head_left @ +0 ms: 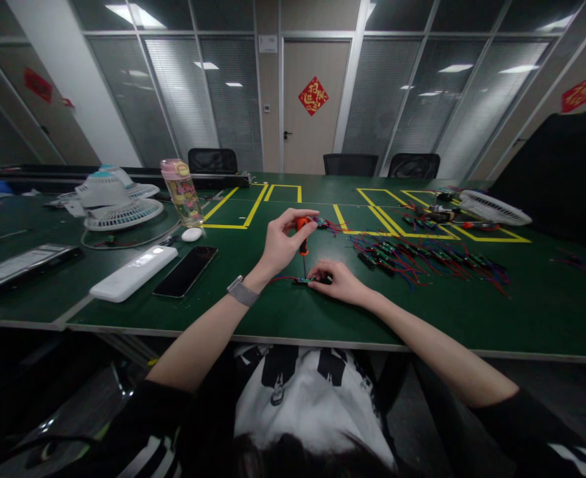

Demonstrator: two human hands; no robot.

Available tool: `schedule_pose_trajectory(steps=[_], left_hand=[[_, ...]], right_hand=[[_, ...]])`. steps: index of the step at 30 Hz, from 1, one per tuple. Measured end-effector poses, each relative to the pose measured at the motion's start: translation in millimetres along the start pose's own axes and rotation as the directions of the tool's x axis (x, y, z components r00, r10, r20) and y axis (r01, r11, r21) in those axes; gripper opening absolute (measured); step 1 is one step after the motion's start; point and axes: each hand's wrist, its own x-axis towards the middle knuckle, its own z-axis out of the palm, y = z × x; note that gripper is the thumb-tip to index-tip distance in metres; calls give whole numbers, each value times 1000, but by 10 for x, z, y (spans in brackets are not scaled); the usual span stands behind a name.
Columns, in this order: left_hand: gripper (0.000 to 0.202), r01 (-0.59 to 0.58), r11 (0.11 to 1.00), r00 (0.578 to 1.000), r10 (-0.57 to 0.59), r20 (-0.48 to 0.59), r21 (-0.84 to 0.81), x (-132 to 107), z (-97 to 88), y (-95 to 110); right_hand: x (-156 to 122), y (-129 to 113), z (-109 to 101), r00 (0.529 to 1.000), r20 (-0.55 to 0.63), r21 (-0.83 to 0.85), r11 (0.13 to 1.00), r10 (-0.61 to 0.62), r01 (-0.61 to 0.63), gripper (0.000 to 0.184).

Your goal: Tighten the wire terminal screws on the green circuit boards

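My left hand (pixel 284 240) is closed around the orange and black handle of a screwdriver (pixel 303 247). The screwdriver stands upright, its thin shaft reaching down to a small green circuit board (pixel 301 281) on the table. My right hand (pixel 340 281) rests low on the table, its fingers pinching the right end of that board. Red and blue wires run out from the board's left side. Just behind my left hand lies another small board with red wires (pixel 323 223). Whether the screwdriver tip sits in a screw is too small to tell.
Several wired circuit boards (pixel 422 255) lie heaped on the right. To the left are a black phone (pixel 186 271), a white power bank (pixel 133 273), a white round case (pixel 192 234), a drink bottle (pixel 182 192) and fans (pixel 118 206). Yellow tape (pixel 223 226) marks the green table.
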Motion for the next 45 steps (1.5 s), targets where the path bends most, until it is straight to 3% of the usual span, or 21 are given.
schedule_pose_trajectory(steps=[4, 9, 12, 17, 24, 34, 42, 45], left_hand=[[22, -2, 1000, 999, 2, 35, 3, 6, -19, -1], [36, 52, 977, 992, -27, 123, -206, 26, -32, -59], [37, 68, 968, 991, -37, 132, -241, 27, -24, -58], [31, 72, 985, 993, -56, 102, -160, 3, -7, 5], [24, -15, 999, 999, 13, 46, 31, -2, -13, -6], [29, 52, 987, 996, -40, 80, -154, 24, -26, -38], [20, -35, 998, 999, 36, -28, 56, 10, -23, -17], [20, -42, 997, 999, 44, -27, 58, 17, -27, -22]], right_hand=[[0, -9, -4, 1000, 2, 2, 1000, 5, -5, 8], [0, -21, -11, 1000, 4, -4, 1000, 10, -10, 8], [1, -18, -10, 1000, 7, -10, 1000, 9, -9, 8], [-2, -13, -3, 1000, 1, -5, 1000, 2, -2, 8], [3, -17, -4, 1000, 5, -1, 1000, 9, -9, 8], [1, -17, -7, 1000, 1, 6, 1000, -2, 2, 7], [3, -12, -1, 1000, -1, 7, 1000, 2, -2, 8], [3, -15, -3, 1000, 3, 6, 1000, 7, -7, 8]])
